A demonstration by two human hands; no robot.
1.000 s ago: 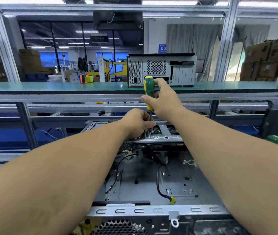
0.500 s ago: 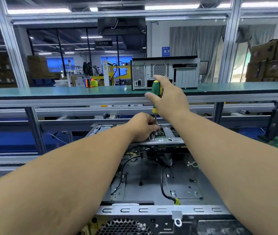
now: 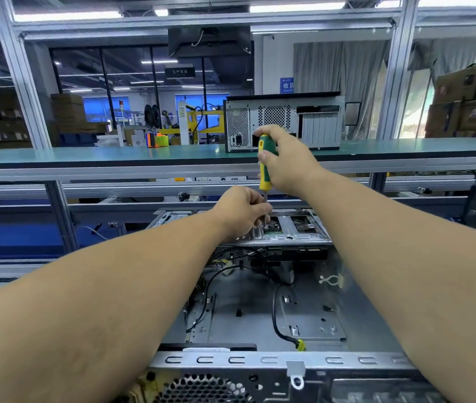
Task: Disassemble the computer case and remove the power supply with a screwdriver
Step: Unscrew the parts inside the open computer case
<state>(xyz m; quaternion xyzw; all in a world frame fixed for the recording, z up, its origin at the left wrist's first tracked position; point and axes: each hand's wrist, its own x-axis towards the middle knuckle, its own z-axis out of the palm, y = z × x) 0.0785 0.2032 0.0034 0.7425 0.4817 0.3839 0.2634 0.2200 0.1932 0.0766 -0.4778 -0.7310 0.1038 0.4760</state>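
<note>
An open grey computer case (image 3: 260, 360) lies in front of me, its inside floor bare metal with black cables. At its far end sits a silver drive cage (image 3: 292, 231). My right hand (image 3: 286, 161) grips the green-and-yellow handle of a screwdriver (image 3: 265, 170), held upright with its tip down on the cage. My left hand (image 3: 242, 210) pinches the screwdriver's metal shaft just above the tip. The screw itself is hidden by my fingers.
A second computer case (image 3: 283, 123) stands upright on the green shelf (image 3: 114, 157) behind. An orange and green object (image 3: 157, 140) sits on the shelf to the left. Aluminium frame posts rise on both sides. Cardboard boxes (image 3: 469, 100) are stacked at far right.
My right hand has shifted its grip round the handle, turning the screwdriver. My left hand stays on the shaft at the same spot. The view has tilted slightly.
</note>
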